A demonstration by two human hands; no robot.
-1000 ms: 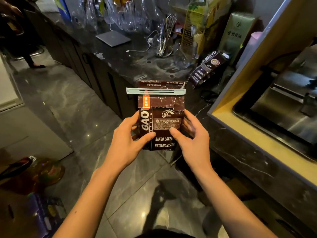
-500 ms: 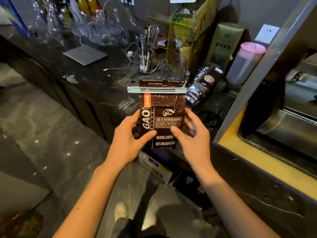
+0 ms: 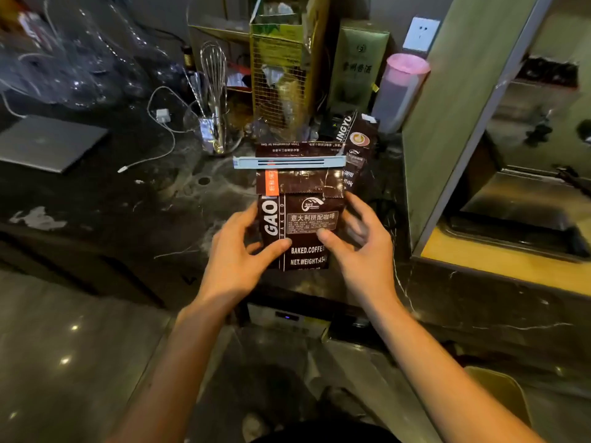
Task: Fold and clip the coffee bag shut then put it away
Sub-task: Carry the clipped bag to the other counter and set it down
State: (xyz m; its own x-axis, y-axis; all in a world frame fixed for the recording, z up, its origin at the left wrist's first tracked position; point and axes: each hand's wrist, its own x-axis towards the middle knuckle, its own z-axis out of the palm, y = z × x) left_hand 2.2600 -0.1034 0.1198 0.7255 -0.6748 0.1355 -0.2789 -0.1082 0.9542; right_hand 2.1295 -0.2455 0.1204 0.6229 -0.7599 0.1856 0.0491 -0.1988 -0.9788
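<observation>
- Coffee bag (image 3: 300,225), folded top under pale blue clip (image 3: 289,162), now carried over dark counter (image 3: 105,199), closer than before.
- Left hand (image 3: 238,251) and right hand (image 3: 361,251) grip its sides.
- Sealing looks done; stowing remains.

The dark brown foil coffee bag (image 3: 300,219) stands upright, top folded over, pale blue plastic clip (image 3: 289,162) clamped horizontally across it.

Dark brown coffee bag (image 3: 302,219) with white lettering and orange stripe, pale blue clip (image 3: 289,162), black white-veined marble counter (image 3: 128,199).
</observation>
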